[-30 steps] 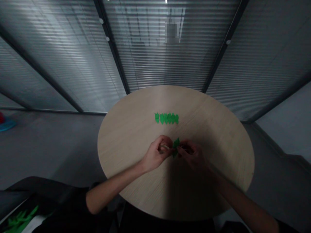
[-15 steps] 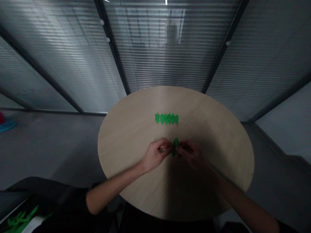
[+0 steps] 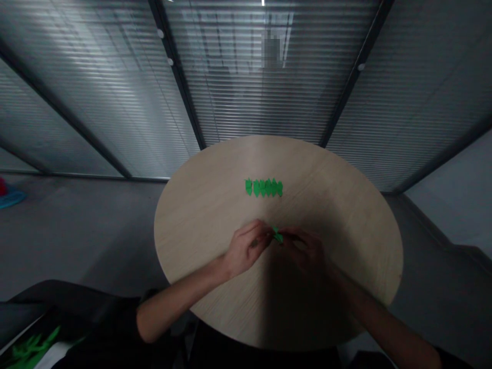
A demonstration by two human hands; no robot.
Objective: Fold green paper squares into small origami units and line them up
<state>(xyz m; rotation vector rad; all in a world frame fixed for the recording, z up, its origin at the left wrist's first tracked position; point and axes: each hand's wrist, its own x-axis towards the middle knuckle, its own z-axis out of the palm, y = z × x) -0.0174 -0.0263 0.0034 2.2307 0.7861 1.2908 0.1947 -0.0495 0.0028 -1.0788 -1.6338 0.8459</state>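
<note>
Between my two hands is a small green folded piece (image 3: 277,236), paper-like, held over the near middle of the round table (image 3: 200,215). My left hand (image 3: 248,246) pinches its left side with thumb and fingers. From the right, my right hand (image 3: 307,250) grips the same piece with its fingertips; shadow darkens this hand. Fingers cover part of the piece, so its exact shape is unclear. Farther off on the table lies a row of several similar green folded pieces (image 3: 263,187), side by side, pointed at the ends.
At lower left, more green pieces (image 3: 34,346) lie beside something white (image 3: 54,354) near a dark chair-like shape (image 3: 57,294). A blue round object (image 3: 11,197) with a red part rests on the floor at far left. Glass panels with blinds (image 3: 265,102) stand behind the table.
The green piece has turned or been folded between my fingers and now shows smaller, no longer upright. My hands have shifted slightly; the row has not moved.
</note>
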